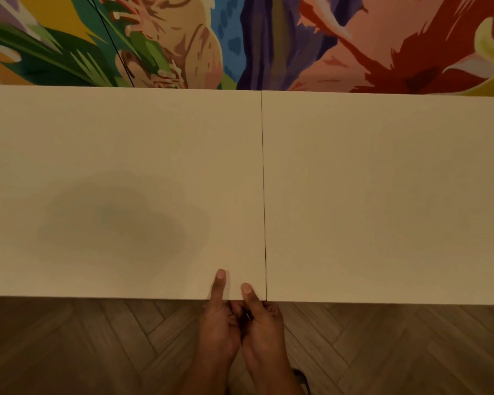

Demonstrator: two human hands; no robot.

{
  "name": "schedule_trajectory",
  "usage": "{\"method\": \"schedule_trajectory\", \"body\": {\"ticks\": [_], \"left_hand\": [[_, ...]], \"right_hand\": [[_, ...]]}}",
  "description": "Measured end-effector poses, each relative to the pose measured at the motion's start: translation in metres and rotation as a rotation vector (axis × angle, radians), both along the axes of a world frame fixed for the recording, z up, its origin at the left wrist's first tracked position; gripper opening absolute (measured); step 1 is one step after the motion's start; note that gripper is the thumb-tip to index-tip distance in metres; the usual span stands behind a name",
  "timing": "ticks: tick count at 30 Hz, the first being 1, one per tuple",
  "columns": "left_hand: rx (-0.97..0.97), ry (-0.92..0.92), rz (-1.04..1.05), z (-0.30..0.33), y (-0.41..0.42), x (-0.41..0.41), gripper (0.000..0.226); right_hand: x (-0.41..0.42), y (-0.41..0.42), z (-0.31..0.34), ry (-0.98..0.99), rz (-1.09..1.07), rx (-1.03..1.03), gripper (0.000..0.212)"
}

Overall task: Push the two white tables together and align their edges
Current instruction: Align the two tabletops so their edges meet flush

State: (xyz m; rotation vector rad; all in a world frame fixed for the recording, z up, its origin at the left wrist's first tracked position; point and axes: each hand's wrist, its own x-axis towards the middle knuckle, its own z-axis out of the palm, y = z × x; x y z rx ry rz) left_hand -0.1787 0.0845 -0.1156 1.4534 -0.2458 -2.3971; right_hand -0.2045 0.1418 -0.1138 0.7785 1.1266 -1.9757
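Note:
Two white tables stand side by side, the left table [111, 155] and the right table [388, 181]. They touch along a thin dark seam that runs from the far edge to the near edge. The right table's near and far edges sit slightly lower in the view than the left table's. My left hand [218, 317] and my right hand [261, 320] grip the left table's near edge just left of the seam. Both thumbs lie on the top, and the fingers curl underneath, hidden.
A brightly painted wall [268, 38] runs directly behind the tables' far edges. A thin black cable [111, 44] hangs down the wall at left. Wooden herringbone floor [97, 346] lies below the near edges, where I stand.

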Motion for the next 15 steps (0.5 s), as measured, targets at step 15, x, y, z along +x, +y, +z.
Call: {"method": "schedule_trajectory", "body": {"ticks": [15], "left_hand": [[-0.018,0.021,0.027,-0.0031,-0.0023,-0.0033,0.068]], "right_hand": [[-0.0029,0.0012,-0.002,0.014,0.024,0.035,0.036]]}}
